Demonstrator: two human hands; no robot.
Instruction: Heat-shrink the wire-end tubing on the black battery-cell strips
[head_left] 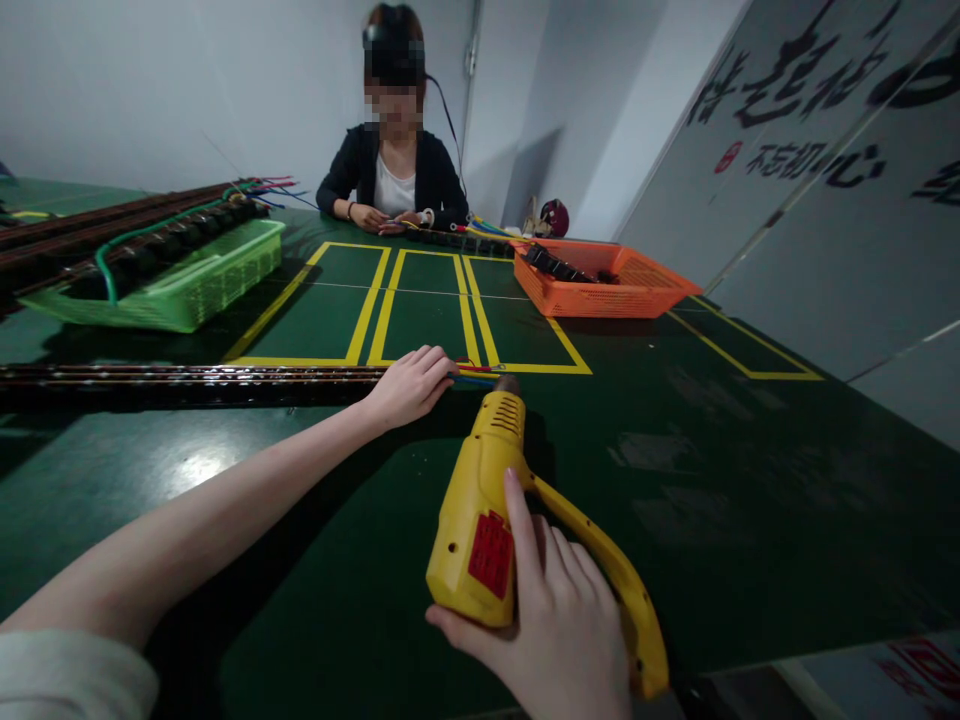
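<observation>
One yellow plastic heat gun (469, 510) fills the right hand (562, 600), nozzle (508, 384) pointing forward — the left hand (412, 385), nearer, pinches slim red and blue wires (474, 380) running crosswise, ends just beside that nozzle.

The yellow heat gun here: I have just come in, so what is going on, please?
A person's right grip holds the yellow heat gun by its body, with the nozzle close to the ends of red and blue wires. The left grip holds those wires at the end of a long dark strip lying on the green table. Another person is at the far edge, beyond a green basket and an orange basket.
</observation>
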